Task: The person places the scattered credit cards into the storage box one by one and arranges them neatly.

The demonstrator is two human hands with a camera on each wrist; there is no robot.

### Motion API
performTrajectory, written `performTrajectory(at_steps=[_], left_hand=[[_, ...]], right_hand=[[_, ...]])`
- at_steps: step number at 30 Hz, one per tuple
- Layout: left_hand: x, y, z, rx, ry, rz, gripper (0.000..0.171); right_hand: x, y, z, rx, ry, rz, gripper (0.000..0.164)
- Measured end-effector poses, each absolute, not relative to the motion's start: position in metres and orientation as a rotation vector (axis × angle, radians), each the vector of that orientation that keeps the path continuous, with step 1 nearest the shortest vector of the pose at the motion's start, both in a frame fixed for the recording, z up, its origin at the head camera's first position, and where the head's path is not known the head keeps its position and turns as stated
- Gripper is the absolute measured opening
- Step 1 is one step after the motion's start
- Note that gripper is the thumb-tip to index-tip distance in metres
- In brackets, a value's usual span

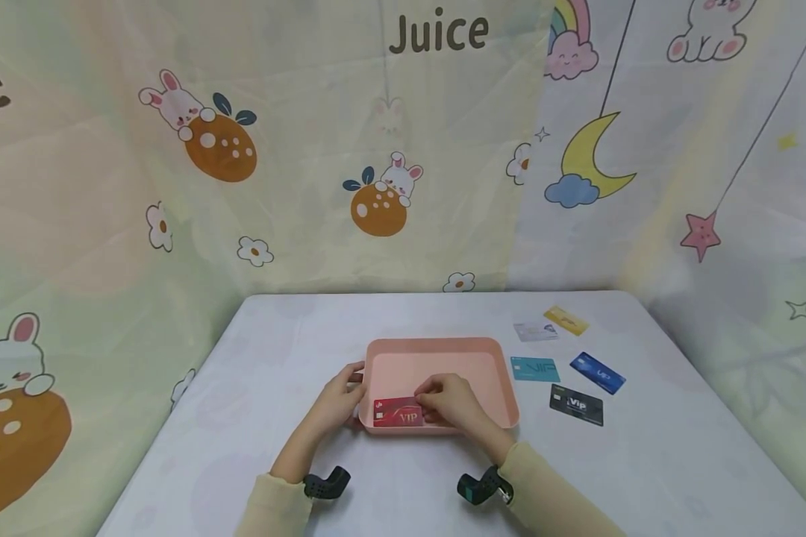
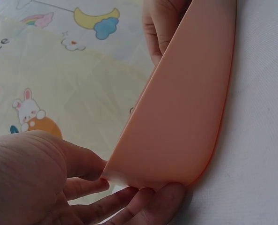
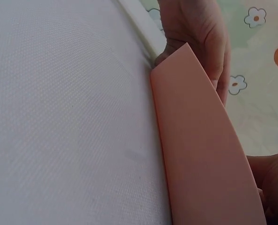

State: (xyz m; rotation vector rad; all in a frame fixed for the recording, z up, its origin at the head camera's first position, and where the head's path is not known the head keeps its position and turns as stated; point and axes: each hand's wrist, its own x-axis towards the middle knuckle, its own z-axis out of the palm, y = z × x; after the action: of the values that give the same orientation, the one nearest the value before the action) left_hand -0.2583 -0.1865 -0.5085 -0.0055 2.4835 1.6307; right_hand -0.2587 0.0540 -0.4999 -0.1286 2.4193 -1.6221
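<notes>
In the head view a pink tray [image 1: 443, 365] lies on the white table. A red VIP card [image 1: 398, 412] lies over its near left part. My right hand [image 1: 453, 403] pinches the card's right end between thumb and fingers. At the tray's left side, my left hand [image 1: 338, 395] rests its fingertips against the outer wall. In the left wrist view the fingers of my left hand [image 2: 97, 192] are spread along the tray corner [image 2: 176, 126]. The tray wall [image 3: 195, 136] hides most of my right hand [image 3: 274, 187] and the card in the right wrist view.
Right of the tray lie several cards: teal [image 1: 535, 369], blue [image 1: 598, 373], black [image 1: 576, 404], silver [image 1: 536, 331] and yellow [image 1: 566, 321]. Printed cloth [image 1: 309, 134] hangs behind the table [image 1: 242, 447]. Black wrist cameras [image 1: 327, 483] are worn on both wrists.
</notes>
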Motion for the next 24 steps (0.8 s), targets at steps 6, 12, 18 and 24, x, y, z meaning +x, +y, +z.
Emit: performTrajectory(at_steps=[6, 12, 18, 24], left_hand=[[-0.2583, -0.1855, -0.5068, -0.016, 2.497, 1.617, 0.053], [-0.2577, -0.1859, -0.5085, -0.011, 2.488, 1.617, 0.054], [-0.2570, -0.1864, -0.5091, 0.000, 2.480, 1.624, 0.054], [-0.2570, -0.1868, -0.5073, 0.009, 2.490, 1.619, 0.053]], right_hand=[[-0.2585, 0.0527, -0.4990, -0.154, 2.472, -1.564, 0.009], [-0.2577, 0.0527, -0.5005, -0.170, 2.525, -1.502, 0.008], [-0.2561, 0.0532, -0.5013, -0.215, 2.553, -1.472, 0.009], [-0.2552, 0.0524, -0.5004, -0.237, 2.578, -1.474, 0.010]])
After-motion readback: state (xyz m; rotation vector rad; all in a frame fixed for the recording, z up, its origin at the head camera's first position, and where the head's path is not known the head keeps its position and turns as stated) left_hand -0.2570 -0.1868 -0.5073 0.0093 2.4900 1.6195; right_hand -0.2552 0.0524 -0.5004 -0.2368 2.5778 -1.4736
